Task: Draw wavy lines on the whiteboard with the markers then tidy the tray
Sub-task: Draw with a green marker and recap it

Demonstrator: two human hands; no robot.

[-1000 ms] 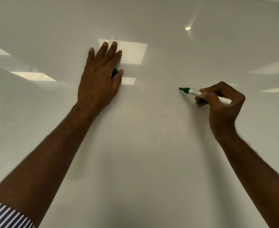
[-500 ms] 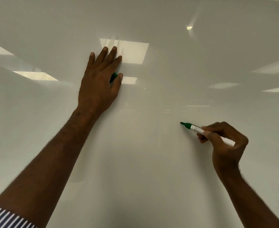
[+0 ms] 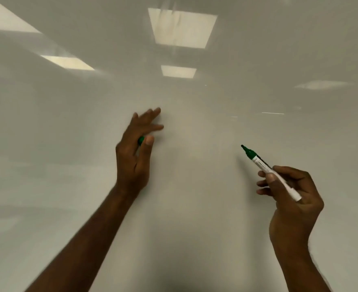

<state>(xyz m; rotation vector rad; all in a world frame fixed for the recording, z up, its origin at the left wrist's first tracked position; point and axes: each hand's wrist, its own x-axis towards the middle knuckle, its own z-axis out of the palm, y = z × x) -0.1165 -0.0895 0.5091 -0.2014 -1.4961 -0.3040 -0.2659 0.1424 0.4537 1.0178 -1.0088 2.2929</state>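
While the whiteboard [image 3: 195, 207] fills almost the whole view, a green marker [image 3: 266, 168] is held in the right hand [image 3: 289, 199], pinched between thumb and curled fingers around the white barrel. Its uncapped green tip is pointed up and to the left, toward the board, though whether the tip touches the surface cannot be told. The left hand [image 3: 134, 157] is seen well apart from the marker, to its left and slightly higher, with its fingers stretched forward and loosely spread and somewhat blurred. A small green object, seemingly the marker's cap [image 3: 140, 140], is tucked between the thumb and the palm of that hand; only a sliver of it is visible. No drawn line can be made out on the glossy pale board between the 2 hands. Reflected in the board's sheen are 4 bright rectangular ceiling lights [image 3: 182, 28] across the upper part of the view, and a thin bright streak is seen at the right above the marker.
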